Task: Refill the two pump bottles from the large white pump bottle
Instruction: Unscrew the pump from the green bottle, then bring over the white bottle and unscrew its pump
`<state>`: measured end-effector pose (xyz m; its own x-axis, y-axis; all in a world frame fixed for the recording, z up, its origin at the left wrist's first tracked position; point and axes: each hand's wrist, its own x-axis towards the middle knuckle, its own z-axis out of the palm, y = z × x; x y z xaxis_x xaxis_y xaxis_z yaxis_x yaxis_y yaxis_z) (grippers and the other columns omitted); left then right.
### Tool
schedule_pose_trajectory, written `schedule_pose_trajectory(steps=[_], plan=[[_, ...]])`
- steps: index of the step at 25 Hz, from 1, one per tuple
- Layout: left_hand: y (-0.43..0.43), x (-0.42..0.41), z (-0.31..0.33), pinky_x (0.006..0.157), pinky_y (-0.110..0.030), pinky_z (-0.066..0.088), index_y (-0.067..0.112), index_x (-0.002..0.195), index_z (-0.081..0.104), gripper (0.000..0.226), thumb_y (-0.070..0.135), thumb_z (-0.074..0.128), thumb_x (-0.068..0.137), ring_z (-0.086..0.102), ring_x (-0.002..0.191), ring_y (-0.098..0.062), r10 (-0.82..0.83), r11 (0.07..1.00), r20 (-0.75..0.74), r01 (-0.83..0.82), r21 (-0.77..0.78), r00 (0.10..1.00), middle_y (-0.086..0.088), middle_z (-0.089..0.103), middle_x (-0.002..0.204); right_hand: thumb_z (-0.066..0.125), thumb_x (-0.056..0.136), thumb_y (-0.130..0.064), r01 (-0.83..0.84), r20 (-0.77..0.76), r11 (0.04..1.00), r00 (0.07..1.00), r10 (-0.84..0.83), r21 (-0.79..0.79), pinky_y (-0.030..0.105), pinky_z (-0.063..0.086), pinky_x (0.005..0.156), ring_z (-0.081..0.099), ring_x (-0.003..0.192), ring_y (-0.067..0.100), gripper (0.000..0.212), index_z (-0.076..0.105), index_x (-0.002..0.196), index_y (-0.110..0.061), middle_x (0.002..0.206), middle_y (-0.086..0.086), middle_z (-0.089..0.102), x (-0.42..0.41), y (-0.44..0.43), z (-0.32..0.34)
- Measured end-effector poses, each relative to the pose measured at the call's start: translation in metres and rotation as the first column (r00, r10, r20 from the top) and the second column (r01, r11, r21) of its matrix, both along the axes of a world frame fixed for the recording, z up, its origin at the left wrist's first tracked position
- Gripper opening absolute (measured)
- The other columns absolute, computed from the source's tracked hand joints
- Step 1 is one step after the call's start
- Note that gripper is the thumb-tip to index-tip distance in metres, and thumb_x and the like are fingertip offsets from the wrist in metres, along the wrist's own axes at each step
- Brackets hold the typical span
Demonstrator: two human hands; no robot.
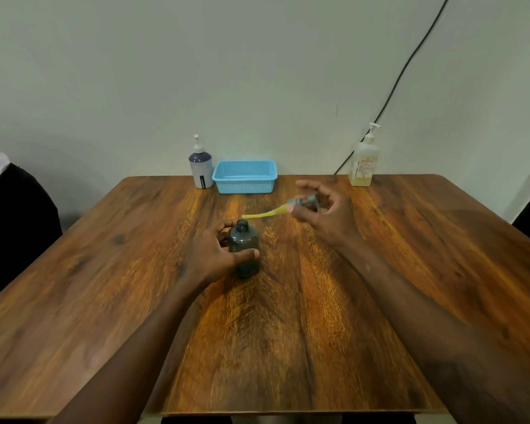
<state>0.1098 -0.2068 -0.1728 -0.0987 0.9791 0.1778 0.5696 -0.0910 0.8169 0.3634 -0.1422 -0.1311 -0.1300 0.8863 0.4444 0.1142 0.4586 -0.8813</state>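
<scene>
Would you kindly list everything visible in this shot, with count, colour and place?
Dark grey bottle: 1, smoky grey, uncapped, upright at table centre
Pump head: 1, grey with a yellow-green dip tube, held above the table
Small pump bottle: 1, white with dark blue top, back edge, left of basket
Basket: 1, light blue, back centre
Large pump bottle: 1, pale yellowish white, back right
Cable: 1, black, on wall
Table: 1, brown wood
Left hand: grips dark grey bottle
Right hand: holds pump head

Dark bottle (244, 249) upright, pump (307, 201) off
</scene>
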Motion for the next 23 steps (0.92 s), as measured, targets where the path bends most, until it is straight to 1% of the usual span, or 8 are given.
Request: schedule_pose_trajectory(steps=[2,4,8,12,15,18,21,23], plan=[[-0.001,-0.001,-0.001,0.097,-0.043,0.055,0.030,0.137,0.053,0.099,0.069,0.085,0.053,0.061,0.119,-0.019,0.005,1.000,-0.007,-0.005,0.006,1.000,-0.002,0.063,0.138,0.086,0.077,-0.023,0.044,0.169,0.998,0.985,-0.035,-0.049,0.021,0.058,0.075,0.071,0.091,0.005,0.041,0.074,0.117,-0.022,0.106,-0.002,0.074,-0.004,-0.001,-0.022],[0.000,-0.002,-0.002,0.098,-0.045,0.055,0.029,0.140,0.052,0.107,0.077,0.081,0.048,0.062,0.119,-0.019,0.000,1.000,-0.026,0.000,0.003,1.000,-0.002,0.062,0.139,0.083,0.082,-0.020,0.089,0.261,0.986,0.964,-0.049,-0.144,0.012,0.053,0.065,0.070,0.083,-0.001,0.027,0.077,0.109,-0.019,0.098,-0.005,0.075,-0.009,-0.006,-0.041],[0.000,0.000,-0.002,0.099,-0.046,0.055,0.028,0.146,0.047,0.115,0.076,0.083,0.048,0.061,0.122,-0.021,-0.015,1.000,-0.037,0.014,-0.005,0.999,-0.005,0.060,0.143,0.082,0.081,-0.034,0.190,0.397,0.955,0.914,-0.087,-0.228,0.023,0.055,0.060,0.070,0.071,0.007,0.015,0.077,0.090,-0.024,0.078,-0.006,0.074,-0.015,-0.009,-0.073],[0.000,0.000,0.002,0.098,-0.041,0.056,0.035,0.143,0.050,0.114,0.083,0.081,0.044,0.060,0.125,-0.018,-0.042,0.998,0.003,0.042,0.041,0.999,-0.001,0.060,0.143,0.083,0.079,-0.041,0.198,0.508,0.958,0.859,-0.067,-0.208,0.016,0.045,0.053,0.064,0.056,-0.002,0.018,0.077,0.084,-0.025,0.068,-0.010,0.072,-0.016,-0.013,-0.078],[0.000,0.002,0.009,0.098,-0.041,0.056,0.033,0.145,0.050,0.118,0.086,0.079,0.043,0.058,0.126,-0.017,-0.053,0.997,-0.025,0.054,0.062,0.998,0.000,0.059,0.146,0.082,0.081,-0.042,0.164,0.527,0.958,0.850,-0.015,-0.237,0.016,0.043,0.052,0.062,0.053,-0.004,0.019,0.076,0.084,-0.024,0.065,-0.010,0.071,-0.016,-0.015,-0.074],[0.003,0.005,0.018,0.102,-0.046,0.054,0.033,0.146,0.049,0.115,0.084,0.080,0.047,0.057,0.131,-0.019,-0.072,0.994,-0.061,0.076,0.075,0.996,0.000,0.057,0.147,0.080,0.082,-0.045,0.133,0.489,0.956,0.872,0.012,-0.260,0.024,0.054,0.059,0.069,0.064,0.002,0.023,0.077,0.087,-0.023,0.073,-0.007,0.074,-0.015,-0.015,-0.069],[0.014,0.013,0.036,0.099,-0.034,0.052,0.033,0.145,0.050,0.098,0.070,0.085,0.061,0.059,0.128,-0.015,-0.063,0.986,-0.130,0.082,0.147,0.990,0.002,0.058,0.147,0.078,0.085,-0.044,0.132,0.411,0.949,0.912,-0.003,-0.286,0.024,0.056,0.065,0.072,0.079,0.007,0.024,0.076,0.097,-0.023,0.086,-0.008,0.075,-0.008,-0.014,-0.057],[0.026,0.025,0.055,0.096,-0.032,0.051,0.034,0.145,0.051,0.095,0.070,0.083,0.064,0.060,0.125,-0.011,-0.046,0.976,-0.185,0.084,0.203,0.982,0.005,0.059,0.145,0.076,0.086,-0.044,0.160,0.382,0.948,0.923,-0.045,-0.275,0.021,0.053,0.068,0.069,0.087,0.006,0.026,0.074,0.103,-0.025,0.093,-0.010,0.073,0.002,-0.008,-0.047]])
